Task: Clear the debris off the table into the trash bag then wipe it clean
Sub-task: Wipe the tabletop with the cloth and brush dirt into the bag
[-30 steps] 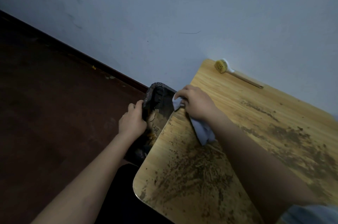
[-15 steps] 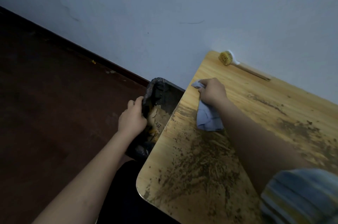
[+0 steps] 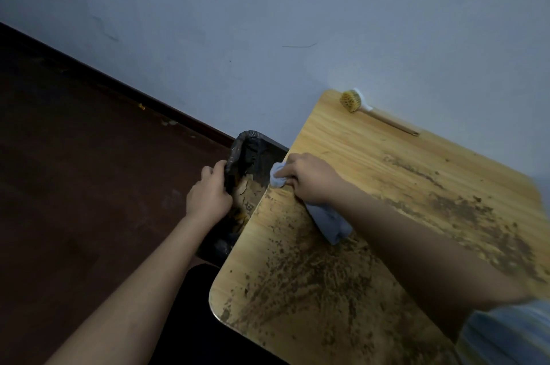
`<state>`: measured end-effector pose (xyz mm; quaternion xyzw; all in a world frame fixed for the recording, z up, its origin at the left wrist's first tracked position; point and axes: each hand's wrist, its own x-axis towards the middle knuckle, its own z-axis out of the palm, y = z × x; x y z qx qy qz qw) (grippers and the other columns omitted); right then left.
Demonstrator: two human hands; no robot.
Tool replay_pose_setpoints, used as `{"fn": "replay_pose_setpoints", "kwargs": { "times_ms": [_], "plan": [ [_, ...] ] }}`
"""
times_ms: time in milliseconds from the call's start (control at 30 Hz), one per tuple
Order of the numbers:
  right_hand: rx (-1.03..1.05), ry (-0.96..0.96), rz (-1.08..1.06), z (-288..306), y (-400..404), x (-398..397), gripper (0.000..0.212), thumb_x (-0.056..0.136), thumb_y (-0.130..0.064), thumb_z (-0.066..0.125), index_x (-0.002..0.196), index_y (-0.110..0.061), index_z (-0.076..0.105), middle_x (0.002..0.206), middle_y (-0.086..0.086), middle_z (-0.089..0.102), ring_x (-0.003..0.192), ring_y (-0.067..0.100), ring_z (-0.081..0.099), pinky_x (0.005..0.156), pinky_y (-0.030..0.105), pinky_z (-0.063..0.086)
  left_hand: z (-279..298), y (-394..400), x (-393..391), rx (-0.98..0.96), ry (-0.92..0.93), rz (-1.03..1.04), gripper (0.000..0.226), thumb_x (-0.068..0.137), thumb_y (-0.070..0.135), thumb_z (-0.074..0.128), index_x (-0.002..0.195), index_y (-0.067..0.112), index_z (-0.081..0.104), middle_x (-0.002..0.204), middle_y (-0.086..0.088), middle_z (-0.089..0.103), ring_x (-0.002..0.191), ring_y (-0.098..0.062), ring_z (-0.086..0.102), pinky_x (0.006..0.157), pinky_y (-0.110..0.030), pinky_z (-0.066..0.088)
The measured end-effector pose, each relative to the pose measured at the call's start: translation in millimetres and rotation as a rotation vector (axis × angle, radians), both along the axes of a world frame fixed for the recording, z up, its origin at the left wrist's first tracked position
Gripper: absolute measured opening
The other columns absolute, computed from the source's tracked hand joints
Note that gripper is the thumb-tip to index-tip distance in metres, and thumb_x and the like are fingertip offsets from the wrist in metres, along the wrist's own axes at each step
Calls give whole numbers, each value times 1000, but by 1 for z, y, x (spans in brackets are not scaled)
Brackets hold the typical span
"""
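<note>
A wooden table (image 3: 351, 144) is smeared with brown debris (image 3: 312, 281) over its near and right parts. My right hand (image 3: 312, 178) grips a pale blue cloth (image 3: 329, 221) at the table's left edge, and the cloth's tip pokes out past that edge. A black trash bag (image 3: 253, 153) hangs open just beside the edge, with brown scraps inside. My left hand (image 3: 208, 192) grips the bag's rim and holds it against the table.
A scrub brush (image 3: 352, 101) with a wooden handle lies at the table's far corner by the pale wall. Dark red floor (image 3: 74, 171) spreads to the left. Something black sits below the table's near corner.
My right hand slid the cloth from farther in on the table back to the left edge above the bag. My left hand stayed on the bag's rim.
</note>
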<state>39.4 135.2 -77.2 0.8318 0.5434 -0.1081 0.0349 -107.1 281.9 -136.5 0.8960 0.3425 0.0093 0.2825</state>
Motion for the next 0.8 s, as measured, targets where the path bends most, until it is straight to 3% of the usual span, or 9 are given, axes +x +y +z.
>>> {"fn": "replay_pose_setpoints", "kwargs": {
  "times_ms": [200, 367, 500, 600, 800],
  "plan": [
    [-39, 124, 119, 13, -9, -4, 30, 95, -6, 50, 115, -16, 69, 109, 10, 56, 98, 29, 53, 78, 45, 47, 2, -6, -1, -6, 7, -12, 61, 88, 5, 46, 144, 21, 27, 128, -13, 39, 97, -41, 54, 71, -37, 36],
    [161, 66, -201, 21, -18, 40, 33, 95, -10, 50, 121, -21, 67, 114, 13, 57, 105, 33, 53, 82, 40, 46, 0, -5, -2, -7, 1, -25, 61, 88, 5, 47, 143, 22, 27, 126, -12, 40, 95, -41, 55, 68, -36, 34],
    [154, 70, -353, 11, -18, 55, 33, 99, -9, 47, 125, -19, 66, 114, 15, 58, 100, 38, 55, 77, 45, 48, -3, -5, -1, -10, 1, -26, 60, 88, 6, 47, 143, 22, 27, 125, -12, 40, 95, -41, 55, 68, -36, 34],
    [97, 75, -323, 0, -9, 43, 35, 101, -9, 42, 127, -20, 63, 112, 18, 54, 93, 35, 51, 73, 44, 44, -4, -4, -1, -8, 6, -29, 61, 88, 6, 47, 143, 22, 27, 126, -13, 40, 96, -42, 55, 69, -36, 34],
    [-37, 124, -93, 2, -5, 17, 36, 101, -9, 40, 129, -18, 60, 113, 13, 48, 98, 33, 48, 79, 41, 41, -4, -1, 2, 3, 14, -21, 62, 88, 6, 47, 144, 21, 26, 129, -13, 39, 99, -42, 53, 71, -36, 35]
  ]
}}
